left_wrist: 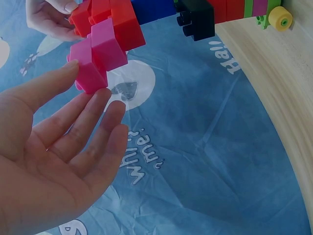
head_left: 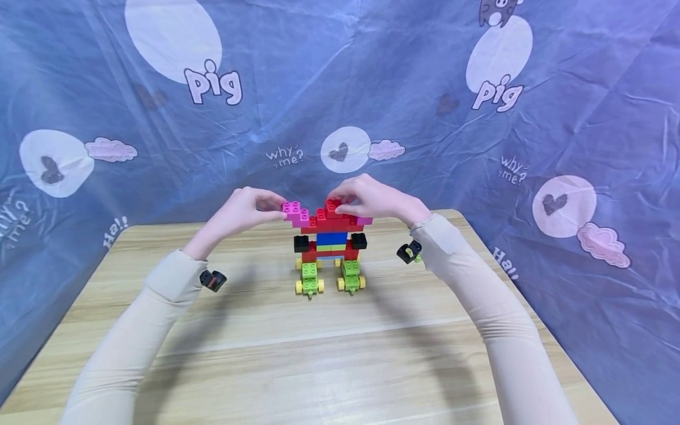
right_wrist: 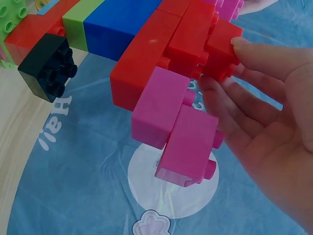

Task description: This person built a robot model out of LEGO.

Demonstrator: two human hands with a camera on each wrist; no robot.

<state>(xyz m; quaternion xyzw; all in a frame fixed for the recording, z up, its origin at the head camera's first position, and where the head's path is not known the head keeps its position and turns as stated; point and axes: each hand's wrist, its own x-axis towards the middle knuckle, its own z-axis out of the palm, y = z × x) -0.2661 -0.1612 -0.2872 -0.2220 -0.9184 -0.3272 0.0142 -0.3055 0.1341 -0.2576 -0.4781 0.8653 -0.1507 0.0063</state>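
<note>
A toy figure built of building blocks [head_left: 332, 239] stands upright on the table, with a blue middle, red upper rows, a black brick [head_left: 301, 244] at each side and green wheeled bases [head_left: 310, 271] under it. My left hand [head_left: 234, 212] pinches the outermost pink brick [left_wrist: 88, 68] of the stepped left arm between thumb and fingers. At the top, my right hand [head_left: 374, 198] holds the small red brick [right_wrist: 222, 45] with its thumb on one side and fingers on the other. Two pink bricks [right_wrist: 188, 147] form the other arm, below the right hand.
The wooden table [head_left: 319, 360] carries the figure near its far edge. Behind and at both sides hangs a blue printed cloth [head_left: 297, 77]. Small black devices [head_left: 213, 280] sit at both wrists.
</note>
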